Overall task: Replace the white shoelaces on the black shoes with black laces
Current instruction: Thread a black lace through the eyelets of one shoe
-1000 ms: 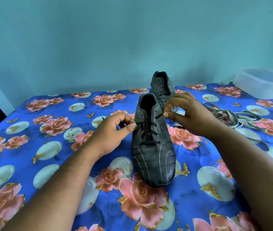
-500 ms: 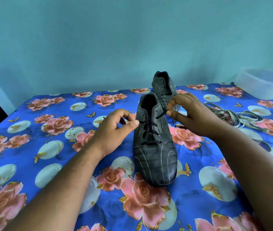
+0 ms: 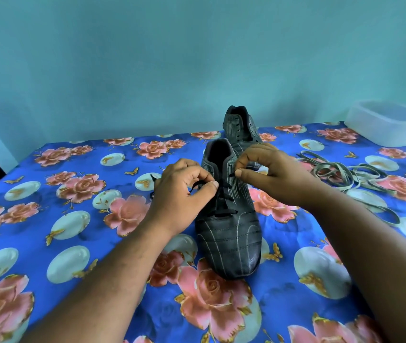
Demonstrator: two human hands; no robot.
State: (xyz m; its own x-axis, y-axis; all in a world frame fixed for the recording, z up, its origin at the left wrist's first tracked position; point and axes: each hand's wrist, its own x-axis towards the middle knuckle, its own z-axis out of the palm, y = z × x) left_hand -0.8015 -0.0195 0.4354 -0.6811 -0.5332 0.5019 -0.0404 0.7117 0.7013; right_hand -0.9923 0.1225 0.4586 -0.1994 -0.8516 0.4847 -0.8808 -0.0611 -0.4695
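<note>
Roughly halfway: my left hand (image 3: 182, 191) and right hand (image 3: 268, 174) pinched the thin black lace (image 3: 223, 201) midway up the near black leather shoe (image 3: 229, 233); the far black shoe (image 3: 240, 127) stood unlaced, discarded white laces (image 3: 340, 174) beside

Your left hand (image 3: 182, 194) pinches the black lace (image 3: 224, 201) at the near shoe's (image 3: 229, 233) nine o'clock; your right hand (image 3: 271, 174) pinches its tip at two o'clock.

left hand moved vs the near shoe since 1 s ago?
Yes. The left hand has closed in rightward on the near shoe, its thumb now over the lacing.
</note>
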